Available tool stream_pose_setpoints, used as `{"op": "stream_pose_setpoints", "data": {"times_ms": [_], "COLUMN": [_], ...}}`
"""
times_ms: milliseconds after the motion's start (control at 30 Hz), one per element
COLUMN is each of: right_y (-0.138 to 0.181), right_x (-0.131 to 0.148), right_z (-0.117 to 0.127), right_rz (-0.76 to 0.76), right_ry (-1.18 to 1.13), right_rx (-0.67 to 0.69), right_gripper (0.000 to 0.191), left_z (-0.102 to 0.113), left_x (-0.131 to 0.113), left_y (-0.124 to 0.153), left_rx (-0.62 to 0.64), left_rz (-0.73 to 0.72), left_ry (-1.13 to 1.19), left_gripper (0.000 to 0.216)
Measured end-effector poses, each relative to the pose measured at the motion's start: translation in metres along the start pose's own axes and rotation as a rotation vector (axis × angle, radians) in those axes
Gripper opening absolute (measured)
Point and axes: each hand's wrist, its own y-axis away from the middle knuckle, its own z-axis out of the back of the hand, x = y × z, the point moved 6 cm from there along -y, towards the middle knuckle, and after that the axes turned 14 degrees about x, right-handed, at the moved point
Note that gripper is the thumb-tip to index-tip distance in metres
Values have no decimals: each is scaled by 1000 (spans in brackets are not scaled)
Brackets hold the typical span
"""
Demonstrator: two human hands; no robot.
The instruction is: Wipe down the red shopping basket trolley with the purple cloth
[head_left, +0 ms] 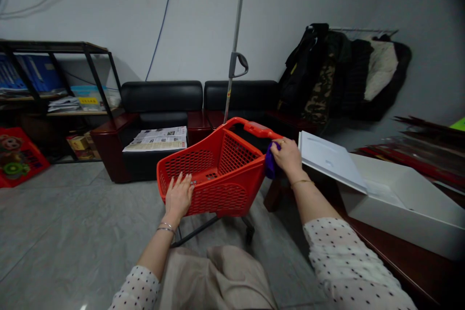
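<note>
Beige trousers [214, 276] and two dotted sleeves fill the near edge. Just beyond them stands a small red plastic shopping cart [218, 174] on the grey tiled floor [72, 223], tipped a little, with its handle [258, 130] on the far right.

The left hand [178, 197] lies flat on the near left wall of the basket, fingers spread, its grip apart. The right hand [288, 156] has its grip clamped on a purple cloth [269, 162], pressed against the right rim just below the handle.

The cart looks light and fairly stiff. Its mesh walls probably flex a little under pressure, and on its castor [249, 237] it would likely roll away unless steadied. The rim and the handle seem the firmest places to hold. The cloth is soft and bunches easily in the fingers.

To the right, a dark wooden desk [399, 256] carries an open white box [407, 203] with its lid [327, 160] leaning at the box's far left end. A black sofa [163, 99] with newspapers [158, 138] on its seat stands along the far wall. Left of it is a metal shelf [54, 48], and coats [337, 72] hang at the far right. A grey pole [236, 43] rises behind the cart
</note>
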Motion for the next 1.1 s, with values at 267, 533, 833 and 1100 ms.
{"op": "stream_pose_setpoints", "data": {"times_ms": [267,533,833,1100], "right_y": [64,75,76,72], "right_x": [141,174,164,170], "right_z": [-41,-48,-54,-53], "right_rz": [121,391,136,344], "right_ry": [-57,-186,-209,-187], "right_rx": [-45,151,3,184], "right_gripper": [21,24,23,21], "left_z": [2,2,-5,0], "left_x": [-3,0,-11,-8], "left_y": [1,1,-2,1], "left_rx": [-23,-16,-29,-26], "left_rz": [11,0,26,13], "left_ry": [14,1,23,4], "left_gripper": [46,47,48,49]}}
